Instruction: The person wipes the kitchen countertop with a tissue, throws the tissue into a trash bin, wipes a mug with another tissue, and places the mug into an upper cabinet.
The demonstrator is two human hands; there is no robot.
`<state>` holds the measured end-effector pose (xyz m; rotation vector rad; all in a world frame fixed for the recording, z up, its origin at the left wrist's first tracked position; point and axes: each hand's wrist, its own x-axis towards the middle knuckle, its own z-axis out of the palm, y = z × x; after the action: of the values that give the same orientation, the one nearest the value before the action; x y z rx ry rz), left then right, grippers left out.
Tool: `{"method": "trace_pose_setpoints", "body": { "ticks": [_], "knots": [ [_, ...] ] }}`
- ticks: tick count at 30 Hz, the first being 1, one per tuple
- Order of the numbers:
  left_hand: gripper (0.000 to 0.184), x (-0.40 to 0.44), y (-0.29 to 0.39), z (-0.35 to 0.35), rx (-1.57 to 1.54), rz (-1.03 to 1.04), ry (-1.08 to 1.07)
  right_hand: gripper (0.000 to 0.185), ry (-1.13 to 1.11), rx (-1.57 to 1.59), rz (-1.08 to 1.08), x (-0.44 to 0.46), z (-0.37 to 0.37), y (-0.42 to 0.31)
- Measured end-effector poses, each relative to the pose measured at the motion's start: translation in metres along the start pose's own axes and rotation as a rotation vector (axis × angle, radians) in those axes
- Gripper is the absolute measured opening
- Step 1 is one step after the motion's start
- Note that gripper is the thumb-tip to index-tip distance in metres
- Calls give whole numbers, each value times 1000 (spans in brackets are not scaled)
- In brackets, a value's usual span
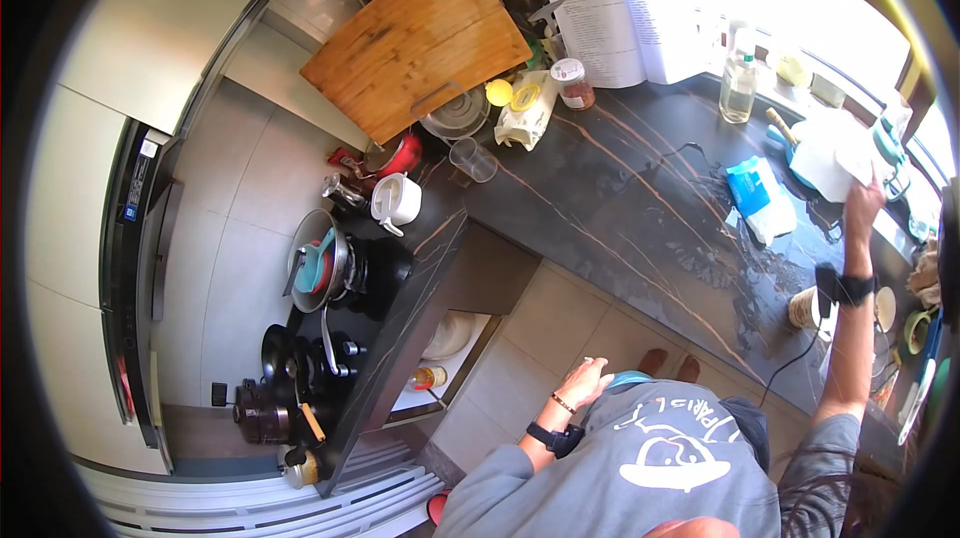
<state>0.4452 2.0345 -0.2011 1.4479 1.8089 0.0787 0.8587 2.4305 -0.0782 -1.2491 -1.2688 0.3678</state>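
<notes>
My right hand (865,196) is stretched far out over the counter's right end. Its fingers are closed at the edge of a white sheet-like thing (853,160), whose kind is washed out by window glare. Beside it lies a larger white flat piece (825,153) with a light-blue item (800,166) under it. A blue-and-white soft packet (760,196) lies on the wet countertop to the left of this hand. My left hand (583,385) hangs in front of my waist, fingers loosely extended, with nothing visible in it. A bit of light blue (630,378) shows just beyond its fingertips.
The dark countertop (620,208) bears a wipes pack (527,110), jar (573,85), clear cup (473,160), bottle (738,88) and open book (605,28). A wooden board (420,43) leans at the back left. Pans (320,263) stand on the left. An open drawer (440,378) juts out below.
</notes>
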Motion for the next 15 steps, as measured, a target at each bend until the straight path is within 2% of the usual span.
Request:
{"method": "trace_pose_setpoints", "body": {
  "ticks": [2, 3, 5, 9, 15],
  "knots": [
    [46, 1, 0, -1, -2, -10, -12, 38, 37, 2, -36, -11, -32, -30],
    [46, 1, 1, -2, -6, -10, -14, 38, 44, 105, -77, -23, -41, -56],
    [45, 3, 2, -2, 15, -7, -47, 38, 114, 258, 6, -37, -65, -49],
    [41, 11, 6, -4, 53, 47, -62, 36, 89, 298, 77, -64, -76, -76],
    [36, 17, 15, -11, 38, 111, -5, 31, 59, 242, 131, -77, -103, -55]
  ]
}}
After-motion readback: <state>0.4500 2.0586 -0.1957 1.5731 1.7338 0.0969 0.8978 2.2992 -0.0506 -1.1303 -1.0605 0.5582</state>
